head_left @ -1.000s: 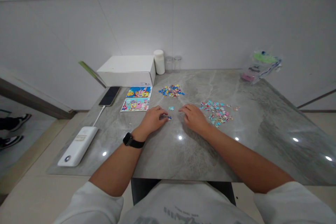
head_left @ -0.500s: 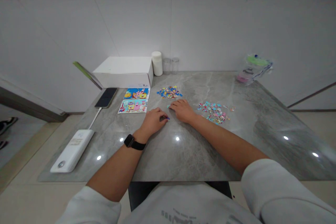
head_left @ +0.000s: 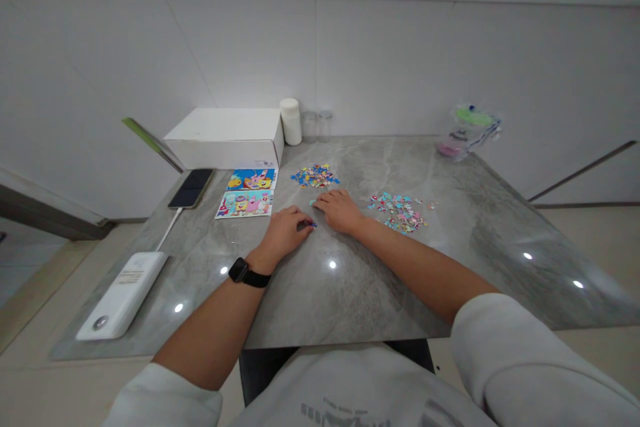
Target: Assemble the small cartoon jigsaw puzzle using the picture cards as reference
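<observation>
Between thumb and forefinger my left hand [head_left: 286,232] pinches a small dark blue puzzle piece [head_left: 314,225] just above the table or on it; I cannot tell which. My right hand [head_left: 341,209] rests palm down beside it, fingers bent together, with a small teal puzzle piece [head_left: 313,203] showing at the fingertips. Beyond the hands lies a pile of mostly blue and yellow puzzle pieces [head_left: 316,177]. A second pile of pink and light-blue puzzle pieces [head_left: 400,213] spreads to the right of my right hand. Two cartoon picture cards [head_left: 245,204] lie left of the hands.
A white box [head_left: 225,137] stands at the back left, beside a white bottle [head_left: 291,122] and two clear glasses [head_left: 317,127]. At left, a phone [head_left: 191,188] is cabled to a white power bank [head_left: 123,297]. A plastic bag [head_left: 467,135] sits at the far right edge.
The whole view has turned slightly to the right, so the scene sits further left. Both hands keep nearly the same pose and place on the table.
</observation>
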Action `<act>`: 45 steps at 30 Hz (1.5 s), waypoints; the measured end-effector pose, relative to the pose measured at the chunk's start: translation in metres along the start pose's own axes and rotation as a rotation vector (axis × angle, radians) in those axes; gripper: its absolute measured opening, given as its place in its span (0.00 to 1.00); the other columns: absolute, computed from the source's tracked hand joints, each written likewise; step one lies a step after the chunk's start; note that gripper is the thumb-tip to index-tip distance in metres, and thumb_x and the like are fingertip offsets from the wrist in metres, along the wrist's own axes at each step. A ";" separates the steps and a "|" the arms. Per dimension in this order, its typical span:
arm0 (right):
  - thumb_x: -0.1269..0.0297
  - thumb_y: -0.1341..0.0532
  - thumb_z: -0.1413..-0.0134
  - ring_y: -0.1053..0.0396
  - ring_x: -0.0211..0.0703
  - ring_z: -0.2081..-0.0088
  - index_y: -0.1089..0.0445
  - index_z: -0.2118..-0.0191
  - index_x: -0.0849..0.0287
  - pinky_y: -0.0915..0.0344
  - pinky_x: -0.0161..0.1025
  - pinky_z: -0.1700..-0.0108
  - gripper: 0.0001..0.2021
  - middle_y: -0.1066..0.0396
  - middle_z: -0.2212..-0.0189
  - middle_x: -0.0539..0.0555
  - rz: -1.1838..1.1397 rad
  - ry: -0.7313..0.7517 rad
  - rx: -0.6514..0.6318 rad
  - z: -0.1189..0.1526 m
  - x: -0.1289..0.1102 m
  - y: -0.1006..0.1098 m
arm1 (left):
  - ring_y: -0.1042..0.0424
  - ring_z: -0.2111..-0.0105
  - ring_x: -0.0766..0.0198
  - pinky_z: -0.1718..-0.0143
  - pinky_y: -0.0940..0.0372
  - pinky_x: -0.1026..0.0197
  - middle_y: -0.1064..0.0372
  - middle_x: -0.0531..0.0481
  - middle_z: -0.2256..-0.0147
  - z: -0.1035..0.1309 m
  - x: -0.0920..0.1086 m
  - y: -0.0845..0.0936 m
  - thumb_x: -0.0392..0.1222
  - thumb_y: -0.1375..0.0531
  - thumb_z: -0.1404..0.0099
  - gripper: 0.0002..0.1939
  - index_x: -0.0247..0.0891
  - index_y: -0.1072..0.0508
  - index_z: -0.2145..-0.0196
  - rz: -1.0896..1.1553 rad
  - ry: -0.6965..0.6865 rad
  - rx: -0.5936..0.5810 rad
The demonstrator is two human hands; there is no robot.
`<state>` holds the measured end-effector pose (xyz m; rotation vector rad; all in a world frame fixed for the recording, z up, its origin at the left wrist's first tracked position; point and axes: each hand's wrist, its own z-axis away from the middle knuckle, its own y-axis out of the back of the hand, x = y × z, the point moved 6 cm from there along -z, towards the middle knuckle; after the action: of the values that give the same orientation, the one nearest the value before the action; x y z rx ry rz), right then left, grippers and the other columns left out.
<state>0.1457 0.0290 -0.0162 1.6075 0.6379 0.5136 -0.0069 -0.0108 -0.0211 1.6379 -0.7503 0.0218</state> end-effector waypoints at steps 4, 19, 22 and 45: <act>0.71 0.43 0.32 0.32 0.53 0.43 0.25 0.39 0.54 0.44 0.51 0.40 0.20 0.25 0.43 0.59 -0.015 0.004 -0.004 0.000 -0.003 0.002 | 0.25 0.58 0.55 0.53 0.32 0.53 0.24 0.46 0.60 0.000 -0.001 -0.001 0.44 0.33 0.33 0.08 0.45 0.16 0.57 0.013 0.006 0.002; 0.68 0.42 0.37 0.26 0.50 0.52 0.22 0.46 0.56 0.34 0.47 0.44 0.17 0.21 0.54 0.58 -0.305 -0.381 0.439 0.111 0.106 0.111 | 0.25 0.60 0.58 0.57 0.30 0.55 0.24 0.46 0.60 0.000 0.003 0.011 0.48 0.37 0.30 0.11 0.42 0.18 0.56 0.087 -0.057 0.131; 0.65 0.38 0.37 0.26 0.49 0.57 0.20 0.52 0.55 0.33 0.45 0.48 0.12 0.20 0.59 0.57 -0.314 -0.453 0.390 0.134 0.117 0.092 | 0.25 0.59 0.58 0.57 0.30 0.56 0.24 0.46 0.60 0.001 0.009 0.013 0.48 0.38 0.30 0.11 0.43 0.18 0.57 0.107 -0.086 0.156; 0.69 0.31 0.51 0.29 0.40 0.67 0.22 0.67 0.56 0.42 0.35 0.65 0.04 0.23 0.69 0.50 -0.414 -0.473 -0.358 0.186 0.139 0.031 | 0.25 0.59 0.57 0.53 0.31 0.54 0.24 0.45 0.60 0.003 0.019 0.021 0.51 0.42 0.27 0.16 0.39 0.18 0.57 0.141 -0.058 0.143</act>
<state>0.3752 -0.0194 -0.0144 1.1554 0.4668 -0.0638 -0.0032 -0.0219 0.0042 1.7235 -0.9255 0.1323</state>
